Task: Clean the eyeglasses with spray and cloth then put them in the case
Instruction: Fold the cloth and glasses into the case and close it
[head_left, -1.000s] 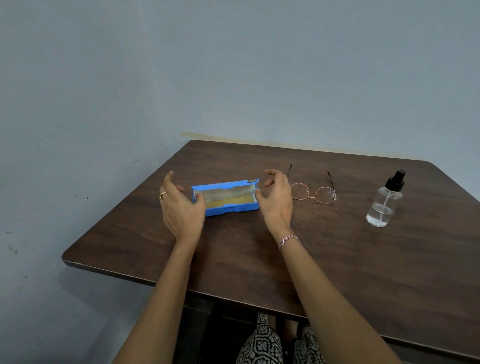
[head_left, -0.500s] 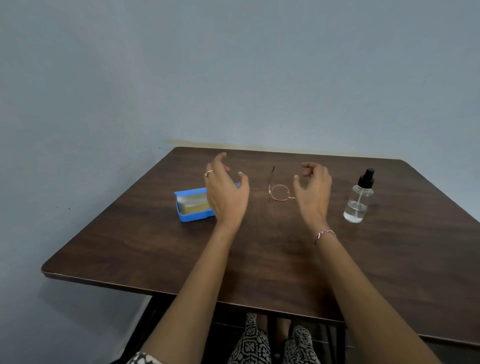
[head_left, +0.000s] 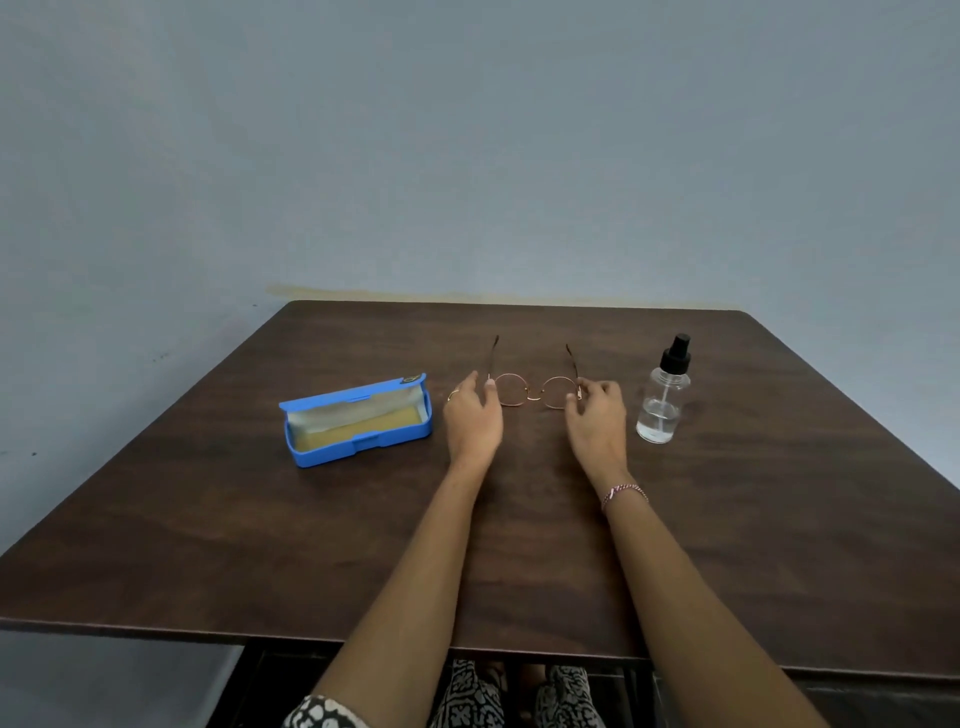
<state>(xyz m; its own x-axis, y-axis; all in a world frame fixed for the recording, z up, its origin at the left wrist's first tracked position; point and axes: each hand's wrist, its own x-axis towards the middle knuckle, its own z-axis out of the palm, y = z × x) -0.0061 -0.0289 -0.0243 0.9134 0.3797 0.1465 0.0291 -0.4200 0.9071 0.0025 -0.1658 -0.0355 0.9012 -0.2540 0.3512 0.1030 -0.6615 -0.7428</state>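
**Both hands at the eyeglasses' hinges**

The round wire-rimmed eyeglasses (head_left: 533, 397) lie temples-open on the dark wooden table (head_left: 545, 561). The right hand (head_left: 597, 421) pinches their right hinge with curled fingers. The left hand (head_left: 472, 421) reaches their left hinge; whether it grips is unclear. An open blue glasses case (head_left: 363, 444) sits left of the eyeglasses, a clear spray bottle (head_left: 662, 400) right.
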